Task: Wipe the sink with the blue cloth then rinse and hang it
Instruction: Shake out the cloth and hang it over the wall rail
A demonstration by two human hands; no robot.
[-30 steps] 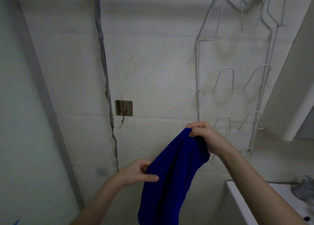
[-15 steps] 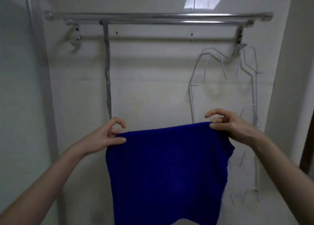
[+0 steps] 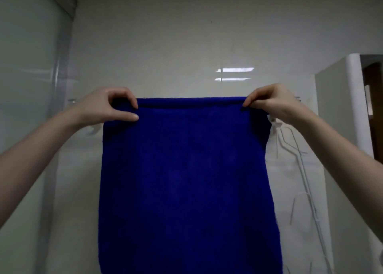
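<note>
Your left hand pinches the upper left corner of the blue cloth, with the thumb below and the curled fingers over the top edge. Your right hand grasps the upper right corner in the same way, its fingertips curled down onto the hem. Between your two hands the cloth is stretched flat and wide at about head height, close to the tiled wall, and it hangs straight down in one sheet. Its top edge shows a narrow rolled band running from hand to hand. You cannot tell whether that band already lies over the towel rail or is only held in front of it. The cloth and your hands hide nearly the whole bar, leaving short stubs at either end and a bracket under your right wrist. The bottom of the cloth is cut off by the lower edge of the view. A white wire rack hangs on the wall to the right, partly hidden behind the cloth and your right forearm. A bright reflection sits on the tiles above the cloth. At the far right a dark doorway is cut by the frame.
</note>
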